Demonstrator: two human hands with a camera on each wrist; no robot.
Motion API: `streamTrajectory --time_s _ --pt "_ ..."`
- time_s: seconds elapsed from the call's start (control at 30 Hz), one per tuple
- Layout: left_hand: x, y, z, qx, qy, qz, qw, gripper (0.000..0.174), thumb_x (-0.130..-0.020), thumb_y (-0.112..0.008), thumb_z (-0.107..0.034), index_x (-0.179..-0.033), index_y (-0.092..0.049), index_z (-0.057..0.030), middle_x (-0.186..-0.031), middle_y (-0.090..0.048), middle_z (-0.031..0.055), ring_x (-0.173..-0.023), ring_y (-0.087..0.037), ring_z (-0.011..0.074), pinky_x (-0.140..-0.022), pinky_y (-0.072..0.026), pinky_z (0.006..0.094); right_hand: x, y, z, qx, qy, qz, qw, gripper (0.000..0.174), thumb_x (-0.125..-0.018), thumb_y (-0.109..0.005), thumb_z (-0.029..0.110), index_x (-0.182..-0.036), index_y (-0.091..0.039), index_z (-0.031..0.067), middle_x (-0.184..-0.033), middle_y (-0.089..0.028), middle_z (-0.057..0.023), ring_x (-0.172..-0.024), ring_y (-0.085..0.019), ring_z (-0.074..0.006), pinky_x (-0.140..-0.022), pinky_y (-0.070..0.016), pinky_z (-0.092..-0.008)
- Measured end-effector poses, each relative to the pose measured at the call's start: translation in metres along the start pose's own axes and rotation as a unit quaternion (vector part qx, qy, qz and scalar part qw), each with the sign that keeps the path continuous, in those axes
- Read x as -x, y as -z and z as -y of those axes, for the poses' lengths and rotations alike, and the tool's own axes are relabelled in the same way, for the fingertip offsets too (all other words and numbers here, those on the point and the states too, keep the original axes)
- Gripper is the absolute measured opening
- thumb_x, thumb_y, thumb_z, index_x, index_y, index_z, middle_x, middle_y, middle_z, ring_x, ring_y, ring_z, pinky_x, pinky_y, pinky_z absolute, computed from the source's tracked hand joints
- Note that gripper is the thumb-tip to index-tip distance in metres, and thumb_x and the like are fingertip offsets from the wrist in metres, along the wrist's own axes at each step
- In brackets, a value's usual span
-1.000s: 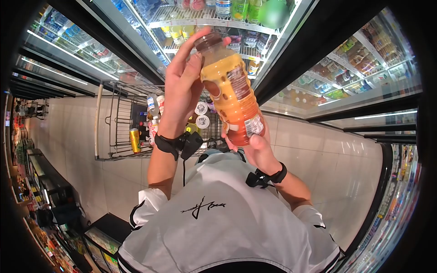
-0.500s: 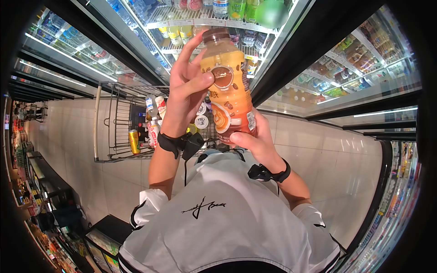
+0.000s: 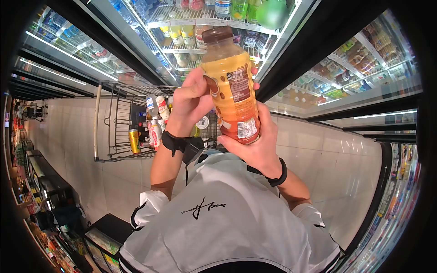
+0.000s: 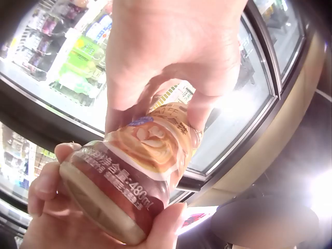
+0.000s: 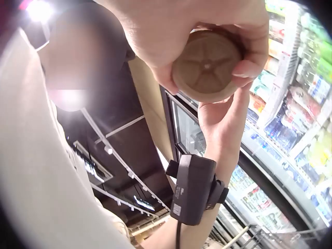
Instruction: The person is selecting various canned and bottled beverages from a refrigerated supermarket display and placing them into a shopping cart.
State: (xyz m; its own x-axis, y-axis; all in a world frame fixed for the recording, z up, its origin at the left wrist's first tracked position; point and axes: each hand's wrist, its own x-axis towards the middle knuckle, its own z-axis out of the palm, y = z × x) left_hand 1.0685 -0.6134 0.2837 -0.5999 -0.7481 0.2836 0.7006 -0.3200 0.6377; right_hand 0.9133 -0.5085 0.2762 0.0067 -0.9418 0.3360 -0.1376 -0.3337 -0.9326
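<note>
A plastic bottle of coffee drink [image 3: 234,86] is held up in front of the chest, its brown cap tilted up and away. The orange-yellow label shows a brown text panel and a barcode in the head view; a latte cup and "480mL" show in the left wrist view [image 4: 150,145]. My left hand [image 3: 193,102] grips the bottle's middle, thumb on the near left side, fingertips showing past its right edge. My right hand [image 3: 259,148] holds the bottle near its base, thumb across the bottom. In the right wrist view the ribbed base [image 5: 207,65] faces the camera between the fingers.
A wire shopping cart [image 3: 114,123] with several bottles and a yellow can [image 3: 134,140] stands at the left. Ahead is a lit drinks fridge with stocked shelves [image 3: 195,22], more glass-fronted fridges [image 3: 355,68] to the right. Dark shop shelving [image 3: 50,182] lines the left.
The bottle has turned about its length, from the barcode side to the latte-cup side and back to the barcode side. My left hand has slid down from near the neck to the middle.
</note>
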Motion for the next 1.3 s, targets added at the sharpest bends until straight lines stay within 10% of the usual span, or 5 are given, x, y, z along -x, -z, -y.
streamTrajectory --time_s 0.43,0.6,0.8,0.97,1.3 --pt "0.005 -0.027 -0.008 -0.354 0.004 -0.240 0.904 0.057 -0.084 -0.077 -0.026 -0.124 -0.048 0.0018 -0.116 -0.062 0.0132 -0.105 -0.061 0.0165 -0.089 -0.0486 0.0312 -0.009 0.007 -0.044 -0.427 -0.269 0.115 0.855 0.072 -0.081 -0.061 0.047 -0.132 -0.041 0.0013 -0.110 -0.057 -0.0204 -0.068 -0.062 -0.0315 -0.047 -0.0461 -0.0332" --pt "0.004 -0.021 -0.003 -0.050 0.014 -0.138 0.989 0.045 -0.090 -0.066 -0.012 -0.128 -0.045 -0.0006 -0.116 -0.061 0.0099 -0.105 -0.061 0.0168 -0.090 -0.0495 0.0332 -0.011 0.004 -0.045 -0.707 -0.243 0.229 0.624 0.067 -0.091 -0.046 0.051 -0.135 -0.042 0.0008 -0.109 -0.060 -0.0219 -0.073 -0.066 -0.0361 -0.054 -0.0505 -0.0369" --pt "0.000 -0.020 0.001 -0.352 -0.077 -0.225 0.905 0.062 -0.078 -0.081 -0.014 -0.125 -0.045 0.0022 -0.106 -0.064 0.0131 -0.094 -0.065 0.0180 -0.080 -0.0545 0.0313 -0.016 0.001 -0.026 -0.348 -0.198 0.114 0.909 0.064 -0.090 -0.064 0.035 -0.138 -0.041 -0.0006 -0.122 -0.059 -0.0146 -0.106 -0.063 -0.0242 -0.091 -0.0521 -0.0356" --pt "0.002 -0.016 0.000 -0.394 -0.040 -0.250 0.884 0.067 -0.075 -0.083 -0.018 -0.126 -0.045 0.0019 -0.112 -0.062 0.0144 -0.102 -0.062 0.0193 -0.090 -0.0511 0.0334 -0.015 0.003 -0.034 -0.323 -0.235 0.148 0.904 0.064 -0.087 -0.068 0.031 -0.136 -0.042 0.0000 -0.118 -0.061 -0.0142 -0.104 -0.063 -0.0225 -0.087 -0.0541 -0.0353" --pt "0.000 0.005 -0.001 -0.034 0.048 0.014 0.998 0.089 -0.083 -0.076 -0.039 -0.148 -0.029 0.0009 -0.137 -0.052 0.0199 -0.120 -0.058 0.0297 -0.100 -0.0491 0.0395 -0.022 -0.001 -0.033 -0.701 -0.206 0.339 0.593 0.081 -0.087 -0.053 0.061 -0.132 -0.043 -0.0060 -0.104 -0.061 -0.0245 -0.078 -0.066 -0.0330 -0.058 -0.0556 -0.0369"
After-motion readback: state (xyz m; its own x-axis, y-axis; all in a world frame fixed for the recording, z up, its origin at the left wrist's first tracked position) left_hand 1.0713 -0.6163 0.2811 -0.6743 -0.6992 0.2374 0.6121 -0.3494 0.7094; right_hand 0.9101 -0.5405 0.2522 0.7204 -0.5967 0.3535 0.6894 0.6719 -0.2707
